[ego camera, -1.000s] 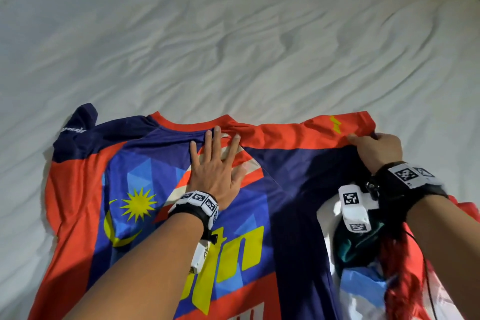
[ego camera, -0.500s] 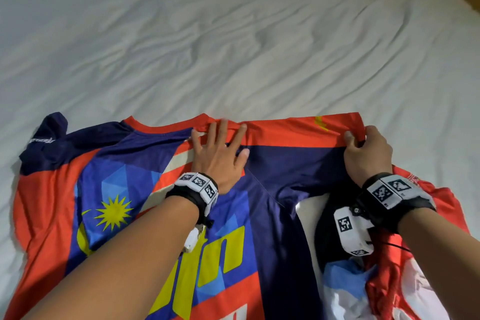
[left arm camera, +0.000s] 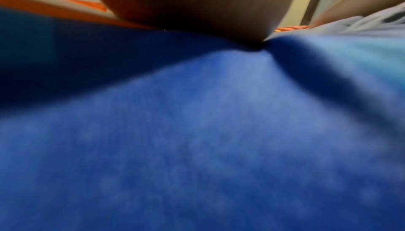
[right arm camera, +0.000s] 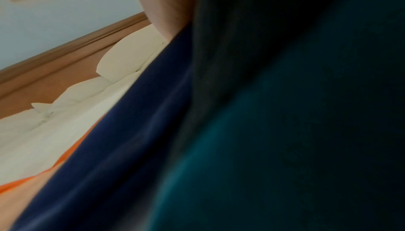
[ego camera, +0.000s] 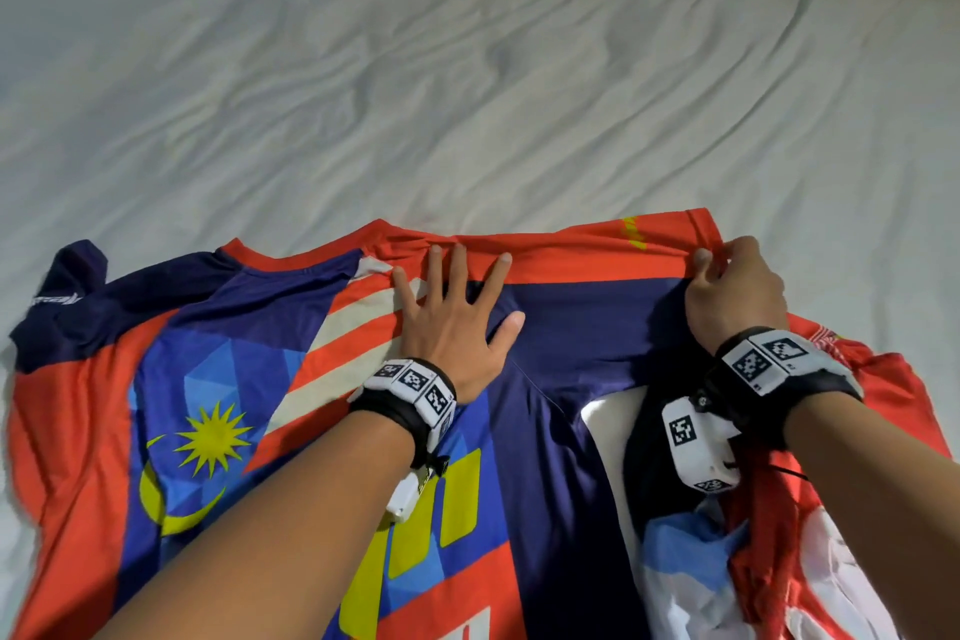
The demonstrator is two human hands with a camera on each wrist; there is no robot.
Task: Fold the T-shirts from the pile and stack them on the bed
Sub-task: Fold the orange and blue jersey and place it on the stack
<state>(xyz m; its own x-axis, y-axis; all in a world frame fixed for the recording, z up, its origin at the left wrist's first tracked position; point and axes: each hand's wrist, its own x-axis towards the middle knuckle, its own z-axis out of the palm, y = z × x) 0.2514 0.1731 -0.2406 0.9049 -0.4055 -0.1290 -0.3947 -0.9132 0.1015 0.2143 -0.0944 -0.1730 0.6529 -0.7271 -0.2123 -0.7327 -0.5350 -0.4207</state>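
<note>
The left hand (ego camera: pixel 451 327) is being pressed flat, fingers spread, on the jersey (ego camera: pixel 218 359) just below its collar. The jersey's folded red edge is being pinched by the curled fingers of the right hand (ego camera: pixel 732 296) (the wrist views are too blurred to add detail). The jersey is being laid across the bed (ego camera: pixel 467 68), its right part overlapping the pile (ego camera: pixel 727 566).

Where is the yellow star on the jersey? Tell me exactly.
In the head view the yellow star sits on the left half of the jersey, above the yellow crescent and left of the left hand.
</note>
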